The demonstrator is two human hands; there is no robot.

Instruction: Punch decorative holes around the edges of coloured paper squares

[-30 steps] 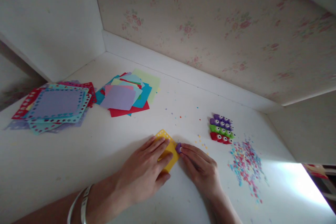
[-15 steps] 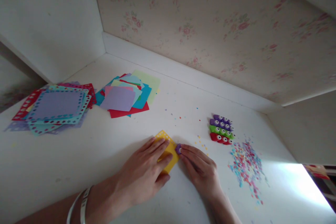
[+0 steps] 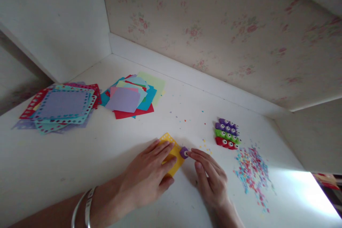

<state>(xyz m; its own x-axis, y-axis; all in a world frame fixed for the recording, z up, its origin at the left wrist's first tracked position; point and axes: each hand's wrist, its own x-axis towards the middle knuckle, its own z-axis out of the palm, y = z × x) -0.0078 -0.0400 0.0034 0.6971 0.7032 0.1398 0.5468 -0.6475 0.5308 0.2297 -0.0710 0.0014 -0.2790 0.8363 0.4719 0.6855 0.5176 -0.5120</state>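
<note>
My left hand [image 3: 149, 172] lies with its fingers spread over a yellow paper square [image 3: 173, 165], pressing it to the white table. Small holes run along the paper's upper right edge. A small purple punch [image 3: 184, 152] with a round eye sits at the paper's right edge. My right hand [image 3: 211, 176] is just right of the punch, its fingers apart and the index fingertip at the punch's eye side. Nothing shows between its thumb and fingers.
Punched sheets [image 3: 64, 105] are stacked at the far left, plain coloured papers [image 3: 124, 99] beside them. Right of my hands are purple, green and red punches [image 3: 227, 133] in rows and a confetti pile [image 3: 252, 171]. Yellow bits [image 3: 205, 146] lie near the right hand.
My right hand has loosened its pinch on the purple punch and shifted slightly right, the thumb now away from it. My left hand stays on the yellow paper.
</note>
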